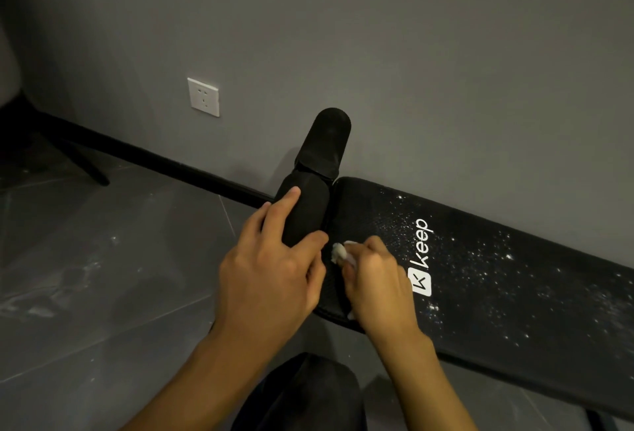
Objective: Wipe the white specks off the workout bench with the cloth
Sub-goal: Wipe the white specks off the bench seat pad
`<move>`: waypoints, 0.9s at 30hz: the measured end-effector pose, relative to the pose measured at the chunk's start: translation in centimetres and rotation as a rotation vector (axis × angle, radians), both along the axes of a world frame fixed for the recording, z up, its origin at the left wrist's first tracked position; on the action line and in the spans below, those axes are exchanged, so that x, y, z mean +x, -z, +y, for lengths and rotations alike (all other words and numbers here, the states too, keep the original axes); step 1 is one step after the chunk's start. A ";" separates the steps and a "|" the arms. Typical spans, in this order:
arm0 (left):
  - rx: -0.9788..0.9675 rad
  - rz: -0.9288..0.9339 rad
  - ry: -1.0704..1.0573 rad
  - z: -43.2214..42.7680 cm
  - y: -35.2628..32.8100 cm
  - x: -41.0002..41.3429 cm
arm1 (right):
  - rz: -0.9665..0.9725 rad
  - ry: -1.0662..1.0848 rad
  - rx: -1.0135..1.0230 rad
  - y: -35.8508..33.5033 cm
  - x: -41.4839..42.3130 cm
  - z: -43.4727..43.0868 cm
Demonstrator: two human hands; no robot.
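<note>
Head view: workout bench [497,296] runs centre to lower right along wall [411,53], floor [103,276] open left. Right hand [380,283] clutches cloth [339,252] at its end; left hand [267,276] grips foam roller [308,211].

Printed in white on the black pad of the workout bench [531,310]: the brand word "keep" [422,242], in lowercase letters, turned sideways to the camera. Directly beside its first letter, a white square emblem [421,281] with a dark angular "K" mark inside.
</note>
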State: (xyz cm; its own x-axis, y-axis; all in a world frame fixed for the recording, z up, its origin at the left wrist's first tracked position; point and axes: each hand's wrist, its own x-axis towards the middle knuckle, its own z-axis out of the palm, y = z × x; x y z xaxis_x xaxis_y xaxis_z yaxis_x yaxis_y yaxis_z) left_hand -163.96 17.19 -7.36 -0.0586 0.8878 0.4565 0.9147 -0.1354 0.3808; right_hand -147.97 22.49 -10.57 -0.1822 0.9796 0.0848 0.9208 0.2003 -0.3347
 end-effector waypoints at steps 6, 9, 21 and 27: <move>0.019 -0.017 0.000 0.1 0.3 -0.1 | -0.039 0.068 0.112 1.7 0.5 -6.1; 0.024 -0.012 0.009 0.0 0.3 -0.1 | 0.059 0.033 0.186 2.0 -0.1 -7.3; 0.030 -0.019 0.013 0.1 0.4 -0.1 | 0.040 0.099 0.171 1.7 0.9 -7.0; 0.035 -0.020 0.014 0.1 0.4 -0.1 | 0.019 -0.034 0.231 2.3 1.3 -7.4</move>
